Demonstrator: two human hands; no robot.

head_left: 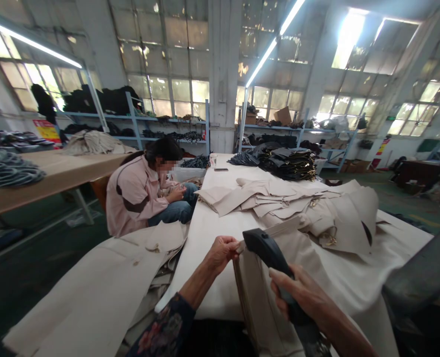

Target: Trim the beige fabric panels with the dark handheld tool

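My right hand [298, 292] is wrapped round the grip of a black handheld tool [264, 245] with a curved, broad head. The tool tilts up and to the left, over a beige fabric piece [257, 287] that hangs at the table's near edge. Close to the tool's head, my left hand [223, 254] is closed in a pinch at the top corner of this fabric. What exactly sits between its fingertips is partly hidden. Beyond my hands lies a heap of beige fabric pieces [272, 196] with small metal fittings.
More beige pieces [93, 292] lie in a stack at my left. A seated person [138, 188] in a pink jacket works beside the white table [205, 228]. Black folded goods [287, 161] and a phone [221, 169] rest farther back. A dark panel [424, 267] stands at right.
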